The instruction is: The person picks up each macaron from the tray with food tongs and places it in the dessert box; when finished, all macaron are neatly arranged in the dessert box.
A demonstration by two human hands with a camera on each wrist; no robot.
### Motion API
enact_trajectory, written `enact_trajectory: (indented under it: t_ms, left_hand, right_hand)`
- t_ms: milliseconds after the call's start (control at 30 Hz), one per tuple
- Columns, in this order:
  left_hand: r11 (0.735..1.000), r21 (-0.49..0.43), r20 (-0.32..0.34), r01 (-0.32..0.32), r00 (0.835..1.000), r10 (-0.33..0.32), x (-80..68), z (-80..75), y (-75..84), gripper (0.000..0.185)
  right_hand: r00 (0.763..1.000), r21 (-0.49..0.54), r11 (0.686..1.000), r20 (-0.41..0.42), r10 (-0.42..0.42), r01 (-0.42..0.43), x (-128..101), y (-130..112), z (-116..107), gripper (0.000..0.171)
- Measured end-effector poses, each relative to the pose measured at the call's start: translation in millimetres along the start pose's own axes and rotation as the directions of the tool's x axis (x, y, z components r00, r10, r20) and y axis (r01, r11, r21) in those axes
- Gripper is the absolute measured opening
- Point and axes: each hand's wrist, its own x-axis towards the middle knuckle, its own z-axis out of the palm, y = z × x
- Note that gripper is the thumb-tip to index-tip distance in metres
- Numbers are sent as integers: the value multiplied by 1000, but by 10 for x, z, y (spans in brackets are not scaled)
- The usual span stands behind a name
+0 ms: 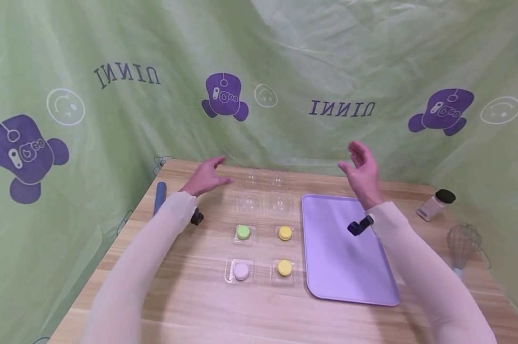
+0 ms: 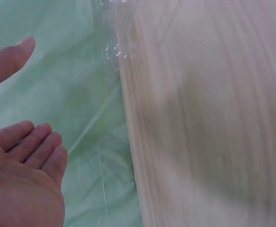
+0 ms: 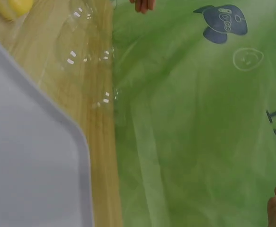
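Note:
My left hand is raised near the back left of the table, thumb and fingers spread with nothing between them. Closest to it are several clear plastic domed lids along the back. Above the far end of a lilac tray I hold up my right hand, fingers loosely bent and holding nothing. Nearer me, a green macaron, a yellow macaron, a pale pink macaron and another yellow macaron sit in small clear plastic bases.
A blue rod lies at the table's left edge, partly behind my left sleeve. On the right are a jar with a black lid and a whisk. A green printed curtain hangs behind the wooden table.

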Motion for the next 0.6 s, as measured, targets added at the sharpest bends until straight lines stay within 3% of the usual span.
enact_trajectory:
  t_ms: [200, 433, 600]
  left_hand:
    - [1000, -11, 41, 5, 999, -5, 152, 55, -15, 97]
    - [1000, -25, 87, 7, 996, -5, 242, 114, 22, 98]
    - [1000, -10, 97, 7, 995, -6, 315, 152, -4, 95]
  right_hand:
    - [992, 3, 1000, 126, -24, 24, 183, -59, 375, 71]
    - [960, 8, 1000, 278, -18, 16, 308, -63, 744, 72]
    - [936, -61, 998, 351, 11, 11, 347, -54, 1005, 78]
